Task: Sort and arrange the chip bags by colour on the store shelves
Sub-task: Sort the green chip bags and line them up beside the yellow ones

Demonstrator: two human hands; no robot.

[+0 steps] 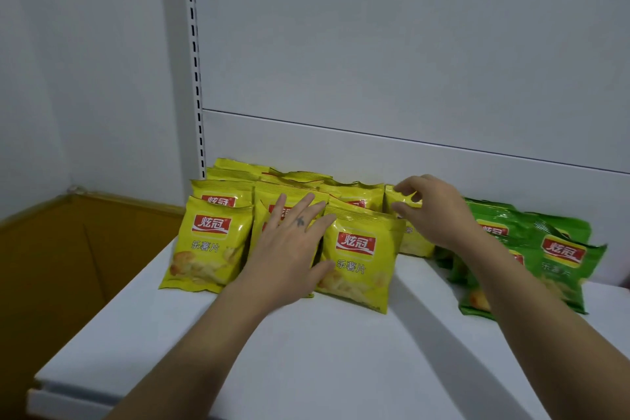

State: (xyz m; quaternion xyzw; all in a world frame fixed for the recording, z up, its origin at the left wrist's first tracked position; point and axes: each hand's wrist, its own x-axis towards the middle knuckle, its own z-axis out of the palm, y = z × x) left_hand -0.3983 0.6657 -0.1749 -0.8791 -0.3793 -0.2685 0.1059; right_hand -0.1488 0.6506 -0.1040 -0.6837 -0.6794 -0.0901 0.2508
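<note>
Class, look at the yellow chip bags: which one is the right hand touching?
The rightmost yellow bag, nearest the green bags; the right hand pinches its top edge.

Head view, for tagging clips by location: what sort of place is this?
Probably a shop's display shelving: a white metal shelf, a slotted white upright rail, and yellow chip bags grouped beside green chip bags.

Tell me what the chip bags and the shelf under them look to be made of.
Yellow chip bags and green chip bags: thin glossy plastic film, judging by the crinkles, the shine and the crimped top seams. Shelf: smooth, matt white, likely painted metal, like the slotted upright behind; the coating hides what lies beneath.
</note>
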